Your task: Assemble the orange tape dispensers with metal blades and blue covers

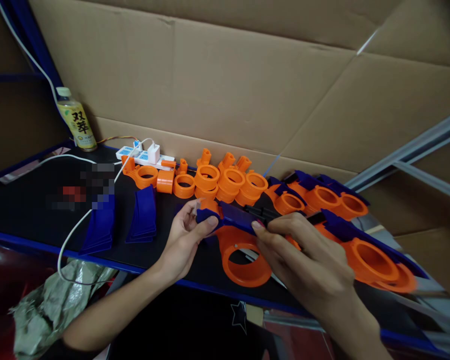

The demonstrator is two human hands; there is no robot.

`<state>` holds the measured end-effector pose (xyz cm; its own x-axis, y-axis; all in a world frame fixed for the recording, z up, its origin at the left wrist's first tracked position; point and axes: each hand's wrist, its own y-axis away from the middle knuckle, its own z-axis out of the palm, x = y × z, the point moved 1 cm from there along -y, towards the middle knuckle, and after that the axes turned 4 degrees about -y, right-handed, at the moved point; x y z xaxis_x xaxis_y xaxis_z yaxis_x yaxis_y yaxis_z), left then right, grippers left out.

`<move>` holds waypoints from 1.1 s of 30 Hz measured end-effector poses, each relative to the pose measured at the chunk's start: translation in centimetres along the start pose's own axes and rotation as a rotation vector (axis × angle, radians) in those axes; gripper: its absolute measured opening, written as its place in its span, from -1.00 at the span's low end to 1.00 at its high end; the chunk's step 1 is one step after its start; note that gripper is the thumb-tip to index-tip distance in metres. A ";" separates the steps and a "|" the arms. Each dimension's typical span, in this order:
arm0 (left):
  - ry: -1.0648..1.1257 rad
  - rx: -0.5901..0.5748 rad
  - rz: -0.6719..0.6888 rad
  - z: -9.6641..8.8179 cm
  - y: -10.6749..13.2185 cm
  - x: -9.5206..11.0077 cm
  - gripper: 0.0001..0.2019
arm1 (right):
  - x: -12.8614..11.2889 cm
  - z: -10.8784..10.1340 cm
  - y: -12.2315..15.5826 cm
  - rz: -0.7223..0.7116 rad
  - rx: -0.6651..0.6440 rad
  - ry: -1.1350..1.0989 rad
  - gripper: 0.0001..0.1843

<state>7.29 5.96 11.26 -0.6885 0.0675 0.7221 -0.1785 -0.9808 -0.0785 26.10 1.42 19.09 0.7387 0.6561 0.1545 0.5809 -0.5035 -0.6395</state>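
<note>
The left grip (182, 242) is narrow, thumb over fingers, holding the end of a blue strip (238, 217) on an orange ring part (227, 250), whose ring hangs between the two hands. The right grip (309, 252) has a fingertip on the strip; its other fingers are curled, and what they close on cannot be told. Just behind the hands, a row of orange rings (230, 182) stands on the black worktop (33, 200). Left of the left grip lie two stacks of blue strips (141, 215), crowded by a white cable (65, 240) looping over the worktop's front edge. Farther beyond are a white power strip (144, 159) and a yellow-labelled bottle (77, 120) against the cardboard wall (225, 90). Right of the right grip, close by, orange rings with blue strips (373, 257) fill that side. The right grip covers part of the worktop, dark pieces (262, 212) behind the held part are hard to make out, and a pixelated patch hides something left of the stacks.
</note>
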 end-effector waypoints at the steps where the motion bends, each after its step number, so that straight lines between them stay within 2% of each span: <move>1: -0.003 0.000 -0.004 0.0 0.0 0.0 -0.69 | 0.0 0.0 -0.1 -0.010 -0.012 0.011 -0.79; 8: -0.060 -0.020 0.015 0.0 -0.2 -0.3 -0.59 | -0.4 -0.3 -0.2 0.040 -0.040 -0.001 -0.82; 12: -0.204 -0.069 0.109 -0.2 0.1 0.0 -0.40 | -0.6 -0.9 -0.3 0.120 -0.143 -0.268 -0.91; 14: -0.308 -0.106 0.165 -0.2 0.4 0.5 -0.34 | -0.5 -0.8 -0.3 0.235 -0.164 -0.410 -0.81; 16: -0.391 -0.155 0.210 -0.1 0.8 1.0 -0.30 | -0.3 -0.1 -0.3 0.408 -0.161 -0.568 -0.75; 20: -0.404 -0.258 0.281 0.3 1.3 1.4 -0.25 | -0.1 1.9 0.4 0.718 -0.161 -0.953 -0.81; 23: -0.362 -0.335 0.318 0.1 1.1 0.9 -0.22 | -0.3 2.6 1.1 0.822 -0.097 -1.138 -0.81; 28: -0.337 -0.397 0.365 -0.6 0.6 0.4 -0.16 | -0.5 2.8 1.5 0.852 -0.041 -1.248 -0.79; 33: -0.397 -0.420 0.286 -0.2 0.9 1.3 -0.26 | -0.3 2.5 1.0 0.712 -0.028 -1.135 -0.84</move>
<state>6.06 5.17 11.97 -0.4512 -0.3383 0.8258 -0.3420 -0.7892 -0.5101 25.55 2.13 16.52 0.1984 0.3419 -0.9185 0.2080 -0.9305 -0.3015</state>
